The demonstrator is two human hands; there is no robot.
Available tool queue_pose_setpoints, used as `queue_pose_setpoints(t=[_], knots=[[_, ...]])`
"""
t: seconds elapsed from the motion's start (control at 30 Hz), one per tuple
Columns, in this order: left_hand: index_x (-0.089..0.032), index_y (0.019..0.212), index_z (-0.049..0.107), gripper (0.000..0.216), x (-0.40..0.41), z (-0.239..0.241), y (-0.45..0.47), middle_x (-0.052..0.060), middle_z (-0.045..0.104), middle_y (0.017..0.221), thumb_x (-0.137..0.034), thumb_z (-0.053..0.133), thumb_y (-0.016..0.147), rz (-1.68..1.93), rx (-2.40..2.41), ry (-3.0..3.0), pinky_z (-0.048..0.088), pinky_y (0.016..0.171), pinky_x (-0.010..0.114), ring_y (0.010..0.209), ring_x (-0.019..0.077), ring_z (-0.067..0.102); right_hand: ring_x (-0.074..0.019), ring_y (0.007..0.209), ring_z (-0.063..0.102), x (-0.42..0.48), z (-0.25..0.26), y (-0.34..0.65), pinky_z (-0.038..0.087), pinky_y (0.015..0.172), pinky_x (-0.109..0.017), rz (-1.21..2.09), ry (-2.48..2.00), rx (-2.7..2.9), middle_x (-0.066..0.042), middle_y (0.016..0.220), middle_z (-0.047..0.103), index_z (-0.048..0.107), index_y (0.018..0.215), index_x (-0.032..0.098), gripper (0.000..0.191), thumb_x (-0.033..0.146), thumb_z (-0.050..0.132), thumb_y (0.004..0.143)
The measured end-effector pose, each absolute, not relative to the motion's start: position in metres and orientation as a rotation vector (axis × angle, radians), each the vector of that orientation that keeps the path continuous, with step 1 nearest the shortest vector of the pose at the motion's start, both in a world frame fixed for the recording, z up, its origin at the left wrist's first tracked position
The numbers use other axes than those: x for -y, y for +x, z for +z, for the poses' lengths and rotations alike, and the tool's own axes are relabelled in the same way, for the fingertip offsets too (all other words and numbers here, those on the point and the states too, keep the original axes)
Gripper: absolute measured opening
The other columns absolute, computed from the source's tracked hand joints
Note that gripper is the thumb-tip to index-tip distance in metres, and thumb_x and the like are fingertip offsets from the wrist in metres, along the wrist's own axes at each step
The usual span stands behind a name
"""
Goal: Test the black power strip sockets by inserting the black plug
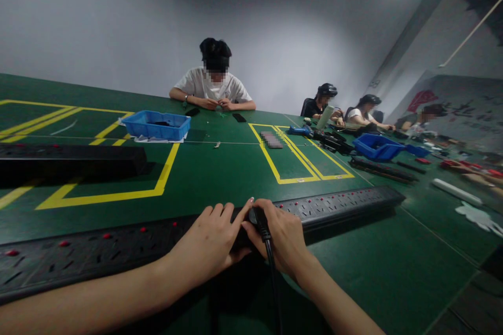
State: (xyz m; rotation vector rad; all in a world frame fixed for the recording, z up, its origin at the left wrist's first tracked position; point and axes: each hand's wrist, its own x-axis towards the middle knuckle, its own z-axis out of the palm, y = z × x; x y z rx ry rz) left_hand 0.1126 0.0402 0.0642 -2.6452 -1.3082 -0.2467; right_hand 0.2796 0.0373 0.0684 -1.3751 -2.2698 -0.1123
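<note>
A long black power strip (pixel 334 204) with rows of sockets and small red switches lies across the near side of the green table. My left hand (pixel 214 233) is wrapped over its middle, with the thumb along the near side. Right beside it, my right hand (pixel 281 230) grips a black power plug (pixel 258 217) against the strip's top. From the plug a black cord (pixel 271 272) hangs down toward me. The plug's pins are hidden, so how far it sits in the socket cannot be seen.
Another black power strip (pixel 70 162) lies at the left. Behind it stands a blue tray (pixel 157 125) with dark parts. Yellow tape (pixel 168 167) marks the green table (pixel 212 178). A blue bin (pixel 377 146) is at the right. Several co-workers sit beyond, one (pixel 214 81) opposite me.
</note>
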Motion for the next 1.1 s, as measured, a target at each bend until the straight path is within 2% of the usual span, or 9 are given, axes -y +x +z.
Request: queue_pose_setpoints(t=[1.1], knots=[[-0.016,0.137,0.012,0.069,-0.0398,0.0630,0.1126,0.011,0.052,0.095,-0.042,0.039,0.080,-0.226,1.322,-2.645,0.035,0.071,0.037,0.083,0.0245,0.047,-0.0184,0.074,0.059,-0.0363,0.0703,0.2792,0.038,0.064,-0.026,-0.114,-1.428,2.288,-0.004,0.088,0.062,0.044,0.107,0.020,0.030,0.039,0.044,0.084]])
